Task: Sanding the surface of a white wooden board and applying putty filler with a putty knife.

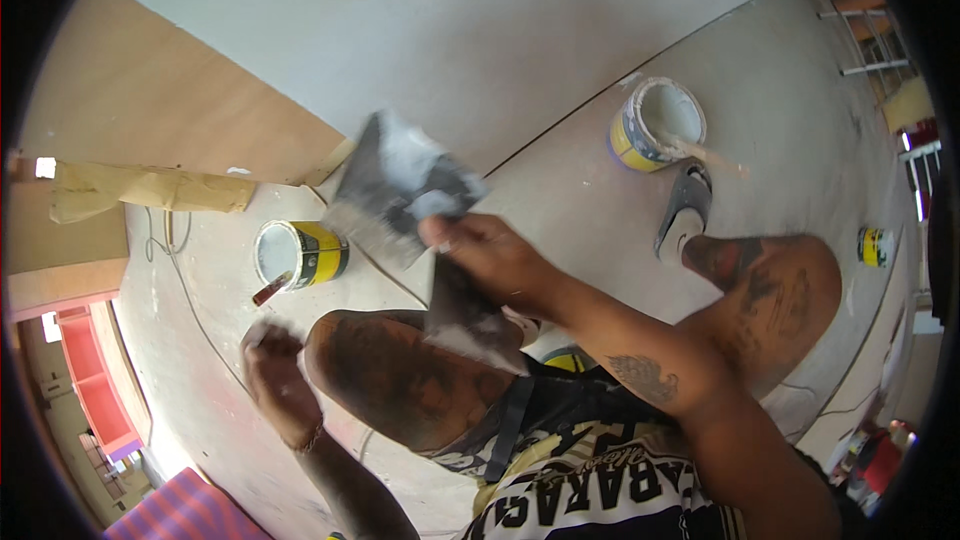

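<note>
My right hand (500,265) is closed around a broad putty knife (375,180), raised in front of the white wall. White filler lies on its wide, motion-blurred blade. Below the same hand hangs a dark, flared blade (470,315), seemingly a second putty knife; its handle is hidden in the grip. My left hand (280,380) is lifted beside my left knee, its fingers smeared by motion. Beyond it stands a yellow and black bucket (325,253) with whitish contents. A reddish-brown handle (272,288) slants at its near rim.
A larger bucket of white paste (630,135) stands beyond my right foot (684,215). Farther right are a small yellow-green can (875,246) and a ladder (872,40). Cables (195,305) cross the floor at left. The white wall (480,30) adjoins a brown panel (160,100).
</note>
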A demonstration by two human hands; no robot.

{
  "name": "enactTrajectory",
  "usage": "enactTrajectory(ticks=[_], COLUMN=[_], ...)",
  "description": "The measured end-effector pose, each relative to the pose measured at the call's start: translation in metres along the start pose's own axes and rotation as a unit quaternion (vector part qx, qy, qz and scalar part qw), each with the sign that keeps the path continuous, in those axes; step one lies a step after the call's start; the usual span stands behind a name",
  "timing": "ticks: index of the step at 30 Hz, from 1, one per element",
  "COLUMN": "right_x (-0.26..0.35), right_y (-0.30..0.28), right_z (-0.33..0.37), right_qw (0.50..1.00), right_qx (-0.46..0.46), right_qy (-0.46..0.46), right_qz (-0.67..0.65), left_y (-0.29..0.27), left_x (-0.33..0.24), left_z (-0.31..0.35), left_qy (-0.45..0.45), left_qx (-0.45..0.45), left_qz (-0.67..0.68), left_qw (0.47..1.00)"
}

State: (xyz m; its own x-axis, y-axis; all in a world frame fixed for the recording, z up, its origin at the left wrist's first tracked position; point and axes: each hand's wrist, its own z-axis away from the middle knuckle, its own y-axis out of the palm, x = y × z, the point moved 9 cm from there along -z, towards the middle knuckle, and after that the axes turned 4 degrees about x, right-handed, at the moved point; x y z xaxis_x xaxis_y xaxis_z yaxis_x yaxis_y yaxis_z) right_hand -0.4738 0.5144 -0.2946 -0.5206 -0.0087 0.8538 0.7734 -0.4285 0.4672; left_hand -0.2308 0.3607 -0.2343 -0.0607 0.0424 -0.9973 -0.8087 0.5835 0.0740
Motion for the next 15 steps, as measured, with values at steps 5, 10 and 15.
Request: enactTrajectory(ticks=[5,10,15], right_x=[0.009,-0.019,-0.106], right_y=[0.075,0.005,-0.172], right_z=[0.009,0.017,-0.051], right_qw=[0.995,0.997,0.934], right_qx=[0.09,0.023,-0.105], right_qy=[-0.025,-0.03,-0.033], right_qz=[0.025,-0.065,-0.341], left_y=[0.104,0.09,0.044], left_x=[-0.025,-0.073,-0.069], left_z=[-0.011,-0.049,-0.096], left_qy=[-0.044,0.01,0.048], left_qx=[0.099,0.004,-0.056], left_qz=[-0.064,0.161,0.246], left_qw=[0.992,0.987,0.966])
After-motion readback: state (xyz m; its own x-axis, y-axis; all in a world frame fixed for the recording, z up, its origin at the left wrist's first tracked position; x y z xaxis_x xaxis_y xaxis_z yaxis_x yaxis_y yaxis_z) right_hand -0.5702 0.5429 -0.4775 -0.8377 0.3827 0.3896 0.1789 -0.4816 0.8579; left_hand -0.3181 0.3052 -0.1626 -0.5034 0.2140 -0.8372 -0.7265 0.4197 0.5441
